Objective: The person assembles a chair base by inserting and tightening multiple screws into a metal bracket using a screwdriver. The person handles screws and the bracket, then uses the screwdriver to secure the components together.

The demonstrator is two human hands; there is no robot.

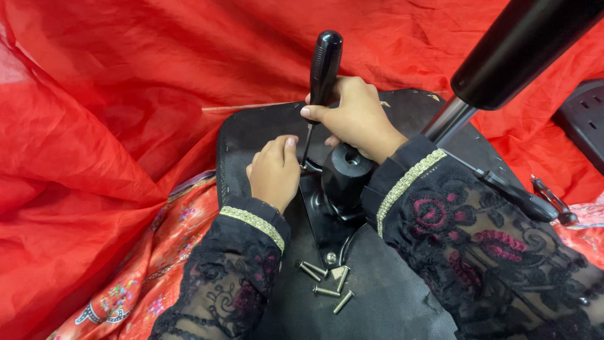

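My right hand (355, 116) grips a screwdriver with a black handle (325, 66), held upright with its thin shaft pointing down at a black metal mounting plate (327, 233). My left hand (275, 171) rests beside the shaft's tip, fingers curled against the plate, steadying the spot. The plate is fixed on the black underside of a chair seat (377, 302). A black cylindrical hub (346, 173) rises from the plate between my wrists. Several loose silver screws (327, 280) lie on the seat below the plate.
A black gas-lift cylinder with a chrome rod (503, 56) leans across the upper right. A black lever (516, 195) sticks out at right. Red cloth (113, 126) surrounds the seat, and patterned orange fabric (145, 277) lies at lower left. A black plastic part (582, 119) sits at the far right.
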